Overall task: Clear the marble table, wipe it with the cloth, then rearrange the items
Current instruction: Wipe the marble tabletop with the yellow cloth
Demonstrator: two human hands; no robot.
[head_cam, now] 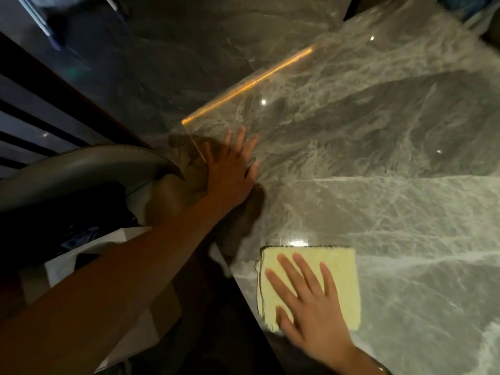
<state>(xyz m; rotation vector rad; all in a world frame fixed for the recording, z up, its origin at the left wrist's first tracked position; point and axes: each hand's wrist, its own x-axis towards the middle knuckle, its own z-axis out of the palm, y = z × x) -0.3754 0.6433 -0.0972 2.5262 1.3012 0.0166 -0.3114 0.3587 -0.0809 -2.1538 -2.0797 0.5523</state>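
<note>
Head view, looking down: the grey, white-veined polished marble table (378,158) fills most of what I see. The part in frame bears only lamp glints, my two hands and the cloth, so I judge the clearing done, at least here. Beyond its far edge lies the dark stone-tiled floor (162,63), and on my left the curved grey chair back (81,169) sits just beside the table's corner.

My left hand (230,171) lies flat near that corner, fingers straight and spread, palm on the marble right at the edge. It holds nothing and, I think, braces me. My right hand (308,307) is flat too, fingers splayed, pressing down on the pale yellow folded rectangular cloth (343,280), which lies on the table at its near edge. Nothing is pinched or curled round; only weight from above keeps the cloth under my palm.

So the step in hand is the wiping. The next move, as I judge it, calls for sliding the cloth away from the near edge across the open marble to the right and the far side, with even palm pressure so the fold doesn't bunch or slip out — and for lifting my left hand so the corner beneath it gets wiped as well. Rearranging comes after that.

No brand, label or writing can be read on the cloth, the table or anything else.
</note>
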